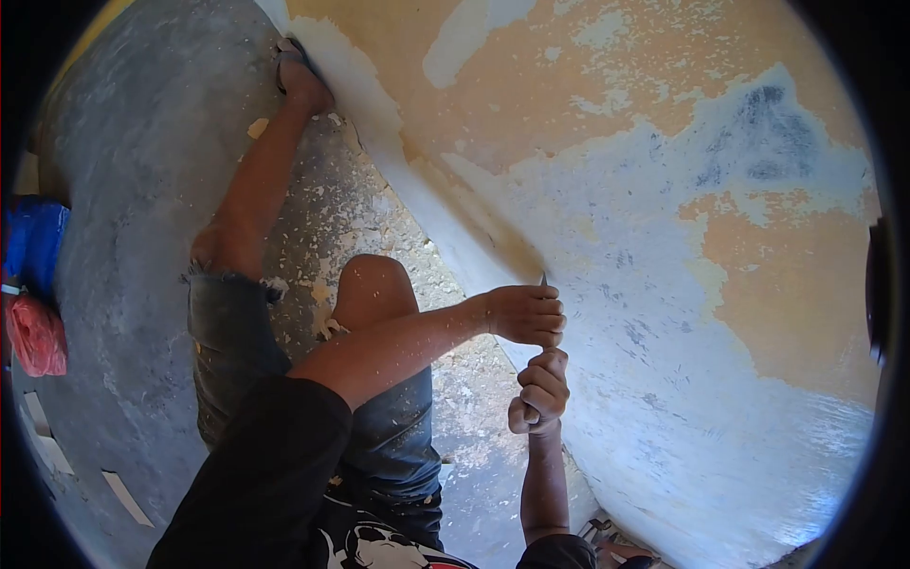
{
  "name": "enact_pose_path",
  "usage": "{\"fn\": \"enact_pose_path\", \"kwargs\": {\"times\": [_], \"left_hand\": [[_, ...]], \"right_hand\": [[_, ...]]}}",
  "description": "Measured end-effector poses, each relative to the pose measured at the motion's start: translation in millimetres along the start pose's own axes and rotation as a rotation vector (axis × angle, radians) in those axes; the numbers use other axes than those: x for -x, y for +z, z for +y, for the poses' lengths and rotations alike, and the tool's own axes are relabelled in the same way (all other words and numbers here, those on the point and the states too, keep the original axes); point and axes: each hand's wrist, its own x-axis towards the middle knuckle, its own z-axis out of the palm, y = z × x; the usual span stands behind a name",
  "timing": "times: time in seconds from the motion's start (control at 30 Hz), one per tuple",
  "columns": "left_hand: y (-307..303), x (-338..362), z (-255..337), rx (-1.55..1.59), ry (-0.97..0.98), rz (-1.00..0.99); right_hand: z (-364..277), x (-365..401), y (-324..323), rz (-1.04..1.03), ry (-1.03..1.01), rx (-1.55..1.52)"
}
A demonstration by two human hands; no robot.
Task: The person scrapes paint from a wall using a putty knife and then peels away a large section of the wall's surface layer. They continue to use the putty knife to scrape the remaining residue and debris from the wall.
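My left hand (pixel 526 315) is closed in a fist close to the wall (pixel 626 379). A thin, dark pointed tip of a bladed tool (pixel 544 280) sticks out above its fingers. Just below, almost touching it, my right hand (pixel 542 389) is wrapped round what looks like the handle of the same tool; a small end shows by the thumb. Most of the tool is hidden by both hands. Around them the wall surface is pale and scuffed, with orange-tan paint in ragged patches.
Paint flakes litter the grey floor (pixel 123 284) along the wall base. My bent legs and a sandalled foot (pixel 301 85) are at the left and centre. A blue bag (pixel 36 242), a red plastic bag (pixel 36 334) and pale strips (pixel 126 498) lie at the far left.
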Motion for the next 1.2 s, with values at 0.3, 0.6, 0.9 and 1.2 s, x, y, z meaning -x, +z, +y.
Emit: {"fn": "enact_pose_path", "kwargs": {"times": [0.3,0.6,0.9,1.2], "left_hand": [[4.4,7.5,1.7,-0.102,-0.121,-0.102],[-11.0,10.9,-3.8,-0.094,-0.145,-0.084],[-49.4,19.6,28.0,-0.225,0.033,-0.601],[-64.8,38.4,27.0,-0.355,0.147,-0.783]], "right_hand": [[18.9,-0.6,-1.6,0.061,0.052,-0.102],[13.1,-12.7,7.7,0.096,0.068,-0.116],[-13.4,58.7,-16.5,-0.104,1.253,-0.722],[-2.1,68.6,30.4,-0.068,1.216,-1.36]]}}
